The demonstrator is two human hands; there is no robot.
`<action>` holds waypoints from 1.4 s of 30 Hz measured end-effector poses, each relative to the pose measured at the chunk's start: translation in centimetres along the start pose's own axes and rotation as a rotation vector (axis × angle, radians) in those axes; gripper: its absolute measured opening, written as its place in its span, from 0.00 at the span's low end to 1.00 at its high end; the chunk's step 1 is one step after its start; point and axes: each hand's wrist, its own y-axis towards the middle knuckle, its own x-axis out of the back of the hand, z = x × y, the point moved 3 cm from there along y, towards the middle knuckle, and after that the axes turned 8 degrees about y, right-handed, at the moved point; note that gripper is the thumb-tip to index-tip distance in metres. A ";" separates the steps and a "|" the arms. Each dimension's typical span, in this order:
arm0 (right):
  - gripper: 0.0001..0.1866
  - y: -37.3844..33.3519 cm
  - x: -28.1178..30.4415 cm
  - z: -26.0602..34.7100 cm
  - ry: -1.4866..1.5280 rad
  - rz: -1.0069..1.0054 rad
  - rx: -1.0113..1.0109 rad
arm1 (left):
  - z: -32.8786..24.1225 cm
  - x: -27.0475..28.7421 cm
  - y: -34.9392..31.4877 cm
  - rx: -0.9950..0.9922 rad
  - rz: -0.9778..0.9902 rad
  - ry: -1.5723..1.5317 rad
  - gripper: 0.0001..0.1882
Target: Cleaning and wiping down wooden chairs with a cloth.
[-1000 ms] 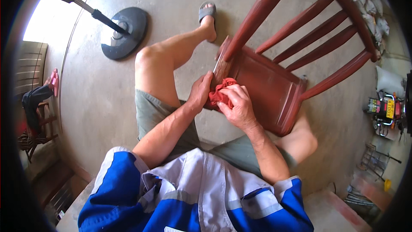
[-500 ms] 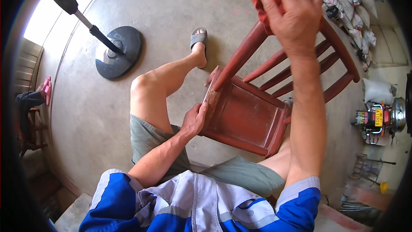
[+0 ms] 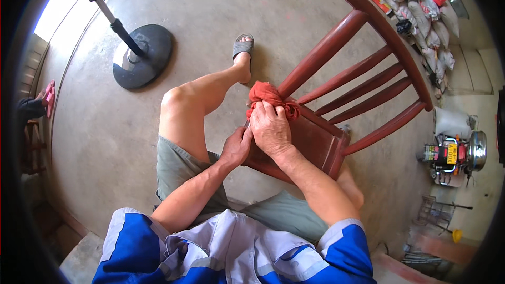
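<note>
A dark red wooden chair [image 3: 310,139] leans between my legs, its slatted back stretching away to the upper right. My left hand [image 3: 235,147] grips the left edge of the seat, thumb on top and fingers partly hidden under the rim. Bunched red cloth [image 3: 265,94] lies at the corner where a back post meets the seat. My right hand [image 3: 271,129] closes on that cloth and presses it against the wood, right beside my left hand. The cloth hides the corner itself.
A fan's round black base [image 3: 152,55] with its pole stands on the concrete floor at left. White sacks [image 3: 421,16] are piled at the far right. A motorbike [image 3: 452,152] is at right. Someone's pink-sandalled foot [image 3: 50,97] shows at far left.
My right hand has come down with the red cloth from the top of the chair back to the seat corner. My left hand stays on the seat edge.
</note>
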 end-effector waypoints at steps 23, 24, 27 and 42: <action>0.27 7.1 8.4 -15.7 1.306 -1.232 -0.613 | -1.0 0.0 -0.8 -0.024 -0.089 0.104 0.26; 0.25 7.2 7.9 -15.0 1.405 -1.217 -0.660 | -1.1 0.1 -0.7 -0.043 -0.100 0.114 0.25; 0.20 5.5 5.8 -13.4 1.456 -1.081 -0.661 | -1.4 0.1 -1.0 -0.056 -0.098 0.167 0.24; 0.26 -3.8 -2.2 -4.4 1.070 -0.624 -0.471 | 0.2 0.2 0.0 -0.074 -0.056 0.142 0.31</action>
